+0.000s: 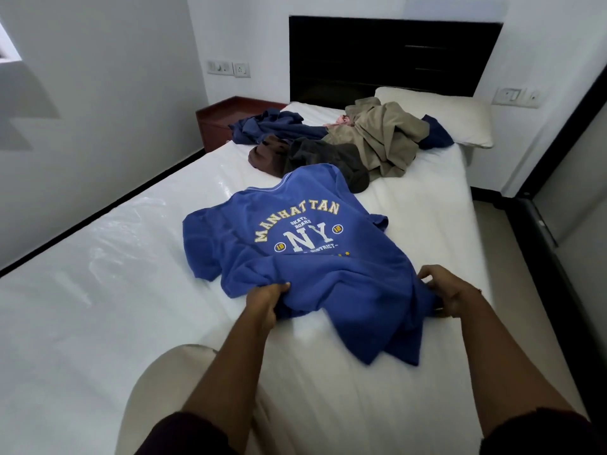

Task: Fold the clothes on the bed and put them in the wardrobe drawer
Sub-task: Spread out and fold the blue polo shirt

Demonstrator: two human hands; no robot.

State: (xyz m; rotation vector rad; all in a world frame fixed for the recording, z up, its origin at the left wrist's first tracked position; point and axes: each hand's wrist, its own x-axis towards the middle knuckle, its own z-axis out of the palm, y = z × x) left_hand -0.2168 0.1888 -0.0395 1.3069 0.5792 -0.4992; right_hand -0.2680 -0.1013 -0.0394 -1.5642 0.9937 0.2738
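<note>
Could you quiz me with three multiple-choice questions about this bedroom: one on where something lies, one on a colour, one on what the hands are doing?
1. Where is the pile of unfolded clothes?
A. near the pillow
B. on the floor
C. in a drawer

2. What colour is the printed T-shirt?
A. red
B. blue
C. green

3. What are the left hand and right hand doing?
A. hanging idle
B. holding the pillow
C. gripping the T-shirt's near edge

Answers: 1 A, the heap lies at the bed's far end; 2 B, blue cloth with yellow lettering; 3 C, fingers curl round the fabric.
</note>
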